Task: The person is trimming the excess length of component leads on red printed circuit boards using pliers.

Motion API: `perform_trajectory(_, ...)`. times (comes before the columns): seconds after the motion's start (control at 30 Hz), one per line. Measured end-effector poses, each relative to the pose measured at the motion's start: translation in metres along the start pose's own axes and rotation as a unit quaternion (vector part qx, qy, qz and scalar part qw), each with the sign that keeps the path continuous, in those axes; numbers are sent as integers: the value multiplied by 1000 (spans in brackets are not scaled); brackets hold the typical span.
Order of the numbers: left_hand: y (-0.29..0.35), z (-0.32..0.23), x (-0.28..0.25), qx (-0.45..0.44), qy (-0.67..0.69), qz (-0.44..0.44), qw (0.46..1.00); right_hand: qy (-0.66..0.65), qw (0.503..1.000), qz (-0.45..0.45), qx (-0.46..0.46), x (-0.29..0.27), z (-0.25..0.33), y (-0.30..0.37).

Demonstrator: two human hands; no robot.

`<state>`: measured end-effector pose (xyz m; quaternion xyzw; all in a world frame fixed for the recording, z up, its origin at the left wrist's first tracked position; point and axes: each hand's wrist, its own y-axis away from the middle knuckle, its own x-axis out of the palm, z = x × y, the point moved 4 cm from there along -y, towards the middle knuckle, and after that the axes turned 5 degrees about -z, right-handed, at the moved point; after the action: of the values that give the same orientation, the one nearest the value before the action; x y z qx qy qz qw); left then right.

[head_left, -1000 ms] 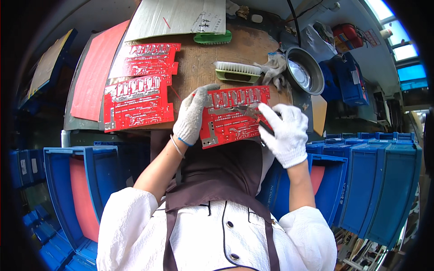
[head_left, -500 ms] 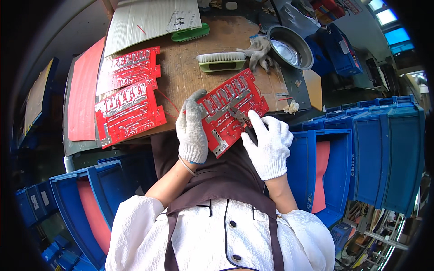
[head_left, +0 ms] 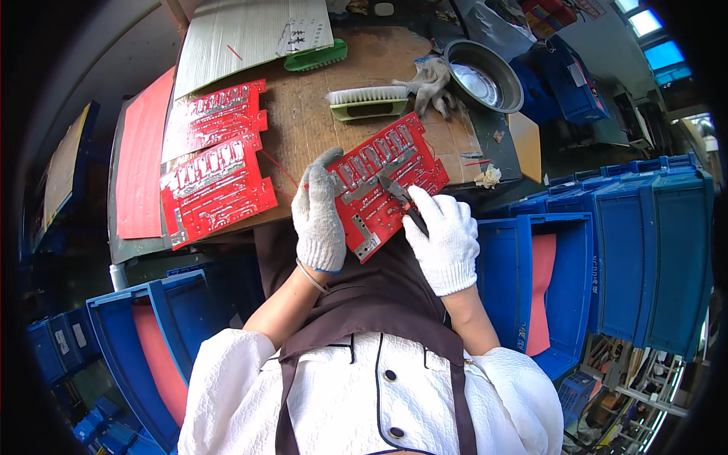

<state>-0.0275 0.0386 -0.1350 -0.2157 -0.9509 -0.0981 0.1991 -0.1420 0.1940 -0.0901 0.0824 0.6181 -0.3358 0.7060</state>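
In my left hand [head_left: 320,220], gloved in white knit, is the left edge of a red circuit board [head_left: 370,203]. The board is tilted over the table's near edge, its rows of silvery solder facing up. My right hand [head_left: 446,241], gloved too, is closed round a pair of cutting pliers [head_left: 400,194] with red and black handles. The plier jaws are over the middle of the board; whether they grip a lead is too small to tell. More red circuit boards [head_left: 220,186] lie to the left, one partly over another.
Beyond the board are a green-backed brush [head_left: 369,111], a second green brush [head_left: 317,56], a grey glove [head_left: 431,82] and a metal bowl [head_left: 485,80]. White corrugated sheet [head_left: 243,38] covers the far left. Blue bins [head_left: 557,292] stand on both sides.
My right hand and the pliers have shifted slightly left across the board. The board and my left hand have moved only a little.
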Motion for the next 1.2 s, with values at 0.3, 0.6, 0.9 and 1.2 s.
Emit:
perform_trajectory(0.3,-5,2,-2,1,7,-2,1000,-188,980,9,64,6,-18,-1)
perform_trajectory(0.6,-17,-2,-1,-16,-21,3,1000,-50,992,-54,107,-17,-53,19)
perform_trajectory(0.9,-58,4,1,-42,3,46,998,193,948,-7,253,-16,-145,32)
perform_trajectory(1.2,-85,23,-44,-92,-54,8,994,239,946,69,208,-8,-151,29)
